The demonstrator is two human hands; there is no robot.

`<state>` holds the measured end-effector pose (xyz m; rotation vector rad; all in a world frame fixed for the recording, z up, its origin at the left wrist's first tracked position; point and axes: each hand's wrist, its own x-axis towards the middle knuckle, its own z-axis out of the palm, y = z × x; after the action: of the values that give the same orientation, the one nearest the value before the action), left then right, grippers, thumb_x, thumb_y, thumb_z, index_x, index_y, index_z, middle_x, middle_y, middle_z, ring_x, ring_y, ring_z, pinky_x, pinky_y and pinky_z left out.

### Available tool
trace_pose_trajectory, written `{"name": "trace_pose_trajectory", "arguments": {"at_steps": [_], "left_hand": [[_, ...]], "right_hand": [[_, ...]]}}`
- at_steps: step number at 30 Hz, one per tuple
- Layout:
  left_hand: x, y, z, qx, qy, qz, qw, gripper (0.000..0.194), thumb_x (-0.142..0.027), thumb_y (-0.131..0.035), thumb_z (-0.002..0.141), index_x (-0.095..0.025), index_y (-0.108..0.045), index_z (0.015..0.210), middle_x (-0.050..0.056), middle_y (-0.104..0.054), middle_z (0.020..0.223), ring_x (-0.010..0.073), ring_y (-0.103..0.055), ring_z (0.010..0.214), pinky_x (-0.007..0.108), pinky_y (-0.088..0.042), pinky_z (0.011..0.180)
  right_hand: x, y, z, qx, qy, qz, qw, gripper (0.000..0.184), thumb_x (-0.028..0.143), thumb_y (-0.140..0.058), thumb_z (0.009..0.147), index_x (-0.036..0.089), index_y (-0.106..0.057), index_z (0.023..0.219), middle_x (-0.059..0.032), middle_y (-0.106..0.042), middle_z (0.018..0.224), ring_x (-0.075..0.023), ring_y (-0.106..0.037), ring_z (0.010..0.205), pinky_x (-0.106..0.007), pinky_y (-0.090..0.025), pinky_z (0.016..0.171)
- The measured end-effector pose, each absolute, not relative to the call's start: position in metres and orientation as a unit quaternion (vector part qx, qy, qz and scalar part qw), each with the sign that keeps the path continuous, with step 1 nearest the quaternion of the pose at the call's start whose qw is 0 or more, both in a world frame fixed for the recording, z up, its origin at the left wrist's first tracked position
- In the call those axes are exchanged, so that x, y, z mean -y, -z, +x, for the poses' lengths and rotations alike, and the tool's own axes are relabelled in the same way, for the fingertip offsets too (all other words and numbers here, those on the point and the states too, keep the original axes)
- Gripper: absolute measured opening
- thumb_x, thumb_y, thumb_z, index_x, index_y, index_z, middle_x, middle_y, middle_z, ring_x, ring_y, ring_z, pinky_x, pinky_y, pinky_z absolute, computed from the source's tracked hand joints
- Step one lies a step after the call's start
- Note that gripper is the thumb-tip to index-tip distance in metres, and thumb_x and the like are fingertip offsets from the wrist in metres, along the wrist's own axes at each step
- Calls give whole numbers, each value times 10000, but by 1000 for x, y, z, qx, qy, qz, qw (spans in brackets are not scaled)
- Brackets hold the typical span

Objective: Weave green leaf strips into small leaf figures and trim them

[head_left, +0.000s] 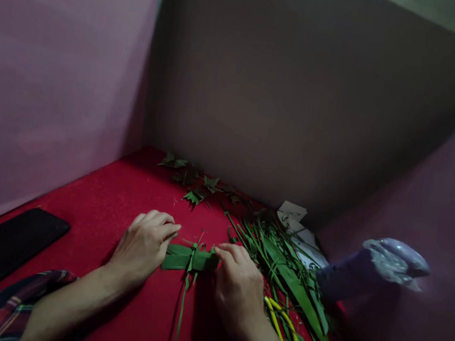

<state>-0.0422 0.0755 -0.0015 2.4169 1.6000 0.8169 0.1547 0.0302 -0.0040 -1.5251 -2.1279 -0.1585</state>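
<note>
Between my two hands is a flat folded strip of green leaf, tied round its middle with a thin blade of leaf whose long tail hangs toward me. My left hand is closed at the strip's left end, thumb and forefinger together. At the right end my right hand pinches the strip's edge with thumb and fingers. The strip lies just over the red surface; whether it touches the surface I cannot tell.
A heap of long green leaves lies on the right, with yellow handles beside it. Behind are lobed leaves and white papers. A purple container with clear plastic stands far right. A black slab lies left. Walls enclose the surface.
</note>
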Motion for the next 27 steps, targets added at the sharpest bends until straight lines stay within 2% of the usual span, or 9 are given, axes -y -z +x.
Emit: {"name": "trace_pose_trajectory", "arguments": {"at_steps": [4, 6, 9, 11, 12, 15, 18, 22, 27], "left_hand": [[-75, 3, -40, -553, -262, 785, 95, 185, -219, -497, 834, -190, -679, 846, 68, -642, 830, 238, -526, 848, 367, -381, 746], [-73, 7, -37, -558, -263, 780, 108, 156, -229, -517, 813, -183, -666, 820, 74, -628, 834, 250, -510, 846, 376, -364, 740], [-71, 10, -35, -560, -271, 770, 142, 113, -234, -539, 784, -190, -642, 776, 62, -614, 822, 250, -491, 851, 379, -339, 755], [-71, 11, -34, -556, -282, 761, 180, 103, -229, -543, 767, -197, -627, 715, 46, -615, 782, 242, -490, 837, 369, -332, 750], [-72, 11, -33, -553, -289, 755, 202, 110, -227, -542, 760, -199, -618, 686, 38, -614, 759, 238, -491, 824, 361, -333, 741], [-72, 12, -30, -540, -315, 728, 282, 142, -248, -533, 748, -194, -587, 629, 11, -585, 664, 208, -502, 728, 314, -355, 664], [-70, 12, -23, -509, -344, 696, 371, 168, -292, -535, 741, -180, -553, 617, -18, -545, 588, 160, -496, 595, 261, -368, 555], [-62, 8, -15, -454, -374, 664, 462, 210, -345, -565, 723, -164, -530, 621, -28, -532, 552, 127, -495, 512, 229, -392, 487], [-55, 4, -12, -423, -427, 644, 474, 206, -326, -589, 735, -172, -525, 614, -50, -502, 524, 102, -471, 460, 200, -372, 443]], "right_hand": [[-7, 5, 140, 730, -109, -620, 266, 177, 188, -447, 877, 214, -613, 820, -9, -646, 731, -152, -601, 652, -231, -435, 587], [1, 6, 131, 727, -73, -627, 272, 97, 239, -514, 843, 210, -603, 870, -42, -640, 846, -176, -613, 716, -252, -449, 627], [7, 8, 127, 718, 52, -636, 280, 130, 253, -536, 821, 195, -599, 918, -139, -537, 1184, -233, -613, 862, -289, -456, 643], [12, 13, 129, 714, 109, -626, 294, 144, 265, -504, 843, 196, -605, 919, -151, -504, 1237, -257, -591, 944, -296, -450, 660], [14, 16, 131, 716, 118, -618, 303, 155, 279, -489, 854, 200, -609, 914, -142, -546, 1179, -254, -591, 940, -288, -442, 653], [20, 26, 134, 744, 67, -604, 278, 166, 311, -516, 846, 199, -591, 749, -51, -629, 743, -193, -602, 659, -255, -386, 560], [20, 31, 135, 715, -11, -645, 271, 167, 356, -598, 795, 201, -589, 737, -26, -629, 693, -182, -594, 600, -254, -336, 532], [13, 29, 138, 648, -120, -680, 320, 190, 334, -579, 805, 207, -581, 663, 2, -609, 623, -155, -556, 562, -243, -303, 529], [3, 34, 144, 521, -361, -596, 492, 276, 396, -617, 752, 184, -566, 584, 22, -541, 520, -117, -468, 500, -215, -294, 481]]}}
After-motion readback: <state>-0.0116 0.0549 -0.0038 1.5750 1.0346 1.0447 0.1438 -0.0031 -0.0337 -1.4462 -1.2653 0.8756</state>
